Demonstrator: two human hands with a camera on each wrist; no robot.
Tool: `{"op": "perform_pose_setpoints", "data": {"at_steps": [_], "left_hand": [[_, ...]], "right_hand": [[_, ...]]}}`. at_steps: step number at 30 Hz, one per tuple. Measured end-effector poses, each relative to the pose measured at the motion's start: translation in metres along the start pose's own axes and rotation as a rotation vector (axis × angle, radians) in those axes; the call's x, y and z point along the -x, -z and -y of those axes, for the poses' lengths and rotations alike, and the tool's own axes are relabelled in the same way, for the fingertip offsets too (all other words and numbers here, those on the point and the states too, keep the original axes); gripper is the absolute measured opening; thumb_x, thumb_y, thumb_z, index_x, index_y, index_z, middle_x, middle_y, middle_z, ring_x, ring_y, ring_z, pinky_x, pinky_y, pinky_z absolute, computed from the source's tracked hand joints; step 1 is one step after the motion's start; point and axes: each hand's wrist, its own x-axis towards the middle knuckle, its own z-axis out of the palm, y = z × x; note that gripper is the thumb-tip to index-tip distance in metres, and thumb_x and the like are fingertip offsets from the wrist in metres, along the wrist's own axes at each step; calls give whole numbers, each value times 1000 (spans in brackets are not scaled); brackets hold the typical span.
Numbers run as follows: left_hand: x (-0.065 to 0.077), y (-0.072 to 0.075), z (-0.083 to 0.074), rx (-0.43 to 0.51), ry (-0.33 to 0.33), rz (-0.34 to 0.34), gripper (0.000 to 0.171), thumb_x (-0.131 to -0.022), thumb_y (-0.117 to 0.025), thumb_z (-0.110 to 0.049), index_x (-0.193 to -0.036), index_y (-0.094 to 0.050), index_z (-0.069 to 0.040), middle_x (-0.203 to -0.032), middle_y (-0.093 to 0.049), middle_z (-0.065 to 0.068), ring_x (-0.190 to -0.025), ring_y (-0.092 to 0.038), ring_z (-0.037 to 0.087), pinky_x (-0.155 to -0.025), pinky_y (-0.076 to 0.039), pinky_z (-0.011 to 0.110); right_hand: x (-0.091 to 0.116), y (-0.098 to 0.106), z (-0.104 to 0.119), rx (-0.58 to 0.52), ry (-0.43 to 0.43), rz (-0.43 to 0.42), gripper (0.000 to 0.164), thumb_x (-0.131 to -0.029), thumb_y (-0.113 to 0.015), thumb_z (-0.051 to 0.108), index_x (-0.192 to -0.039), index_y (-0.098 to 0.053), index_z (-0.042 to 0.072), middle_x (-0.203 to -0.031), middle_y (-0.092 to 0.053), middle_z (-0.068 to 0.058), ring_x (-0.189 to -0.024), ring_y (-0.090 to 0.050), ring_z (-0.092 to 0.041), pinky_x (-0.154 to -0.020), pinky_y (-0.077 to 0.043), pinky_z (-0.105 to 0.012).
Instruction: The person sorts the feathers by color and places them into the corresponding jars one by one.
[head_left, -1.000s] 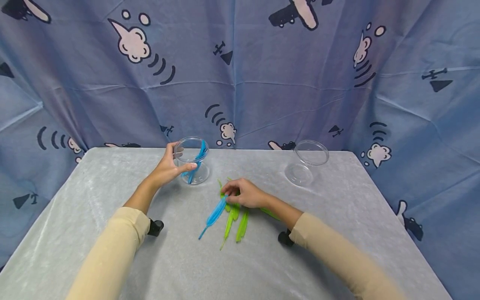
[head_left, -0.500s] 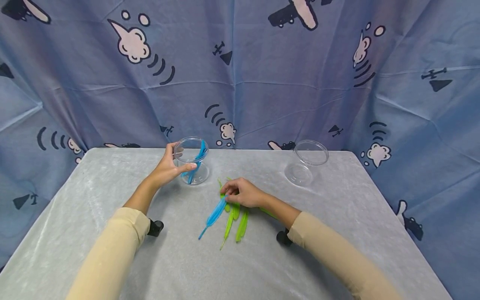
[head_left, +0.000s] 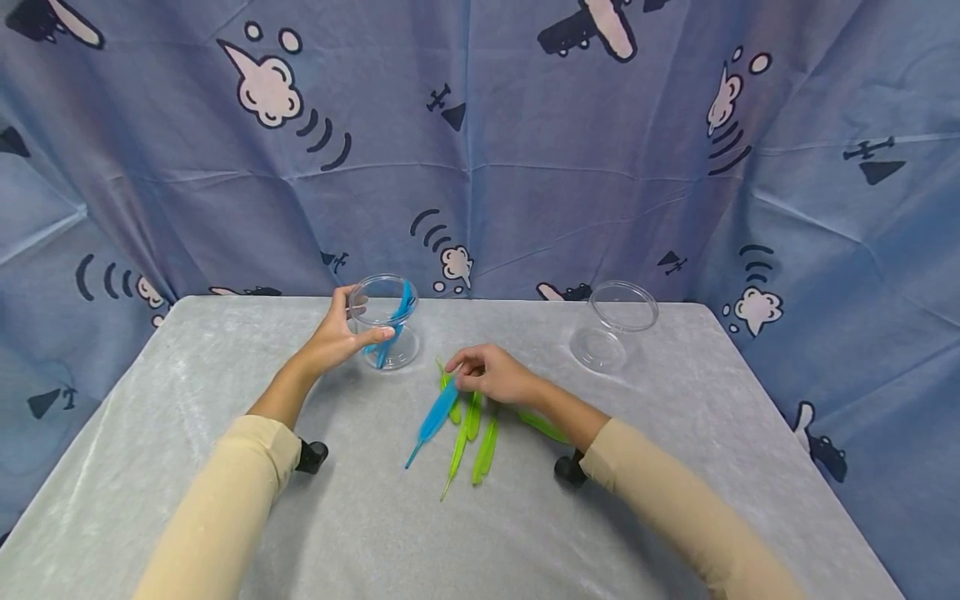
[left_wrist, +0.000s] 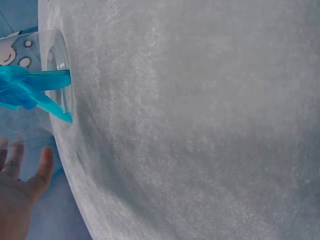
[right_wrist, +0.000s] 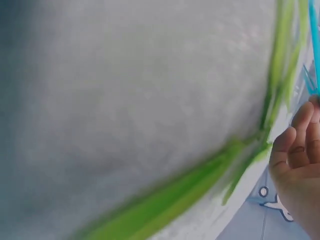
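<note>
My left hand point(head_left: 327, 340) holds a clear plastic cup point(head_left: 384, 323) at the table's back left, thumb along the front and fingers behind it. Inside the cup, blue feathers point(left_wrist: 35, 85) lean against the wall. Over the middle of the table, my right hand point(head_left: 495, 375) pinches another blue feather point(head_left: 437, 414) by its upper end, its quill slanting down toward the near left. Below that hand lies a loose bunch of green feathers point(head_left: 486, 450), partly covered by the hand. In the right wrist view a green feather point(right_wrist: 165, 200) runs across, blurred.
A second clear cup point(head_left: 600, 350) stands at the back right, with nothing visible in it. A grey cloth covers the table point(head_left: 360, 517). Behind its far edge hangs a blue patterned curtain point(head_left: 525, 167). One green feather point(head_left: 543, 427) lies under the right forearm.
My right hand has risen slightly, away from me and to the right, and the blue feather has shifted with it. The left hand stays on its cup.
</note>
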Motion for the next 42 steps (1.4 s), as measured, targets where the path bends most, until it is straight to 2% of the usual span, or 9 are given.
{"op": "perform_pose_setpoints", "data": {"at_steps": [6,10,13,17,21,23,26,36,42], "left_hand": [[0,-1,-1,-1,4,1,99,-90,-73,-38,-157,-4,-14,-160,-21,20,-147,-21,38,-111,-28,64],[0,-1,0,-1,1,2,100,-90,-73,-38,-157,-3,-14,-160,-20,21,-147,-21,39,-111,-28,64],[0,-1,1,2,-1,2,99,-90,-72,-38,-157,-3,-14,-160,-21,20,-147,-21,39,-111,-29,63],[1,-1,1,4,-2,4,98,-91,-72,-38,-157,-4,-14,-160,-21,19,-148,-21,38,-112,-29,62],[1,-1,0,3,-4,0,98,-91,-72,-38,-157,-4,-14,-160,-21,20,-147,-21,38,-112,-29,62],[1,-1,0,3,-4,-2,98,-91,-72,-38,-157,-4,-14,-160,-21,20,-147,-21,38,-112,-29,62],[1,-1,0,3,-5,-1,98,-91,-72,-37,-157,-3,-15,-160,-21,20,-147,-21,38,-112,-28,62],[0,0,0,-2,-4,5,99,-91,-72,-38,-157,-3,-13,-159,-21,21,-147,-21,39,-112,-29,63],[0,0,0,-2,1,5,99,-91,-72,-39,-157,-3,-13,-159,-21,21,-147,-21,39,-112,-28,63]], "right_hand": [[0,13,7,-49,-18,-51,23,-94,-62,1,-116,-66,-5,-86,-64,-7,-74,-53,-15,-65,-41,-25],[0,21,11,-88,-24,-90,24,-95,-61,1,-117,-65,-7,-89,-66,-13,-75,-56,-16,-68,-46,-26],[0,27,16,-118,-26,-125,23,-95,-61,1,-117,-65,-5,-94,-66,-20,-80,-60,-21,-75,-51,-35],[0,35,21,-158,-49,-177,22,-96,-62,3,-117,-66,0,-100,-66,-25,-90,-61,-35,-79,-50,-46],[-1,44,27,-176,-52,-233,22,-96,-64,4,-118,-66,1,-95,-68,-18,-90,-60,-37,-73,-49,-35],[-2,48,30,-172,-44,-263,22,-96,-64,3,-117,-67,1,-89,-69,-10,-85,-61,-31,-69,-47,-30],[-3,54,33,-174,-34,-302,20,-96,-64,3,-116,-67,1,-86,-68,-6,-79,-60,-23,-69,-47,-29],[-10,70,44,-179,-41,-390,20,-97,-62,5,-116,-66,-2,-95,-69,-13,-90,-60,-39,-73,-48,-32],[-11,76,56,-191,-28,-441,22,-96,-62,3,-117,-65,-2,-97,-67,-22,-79,-60,-25,-68,-45,-27]]}}
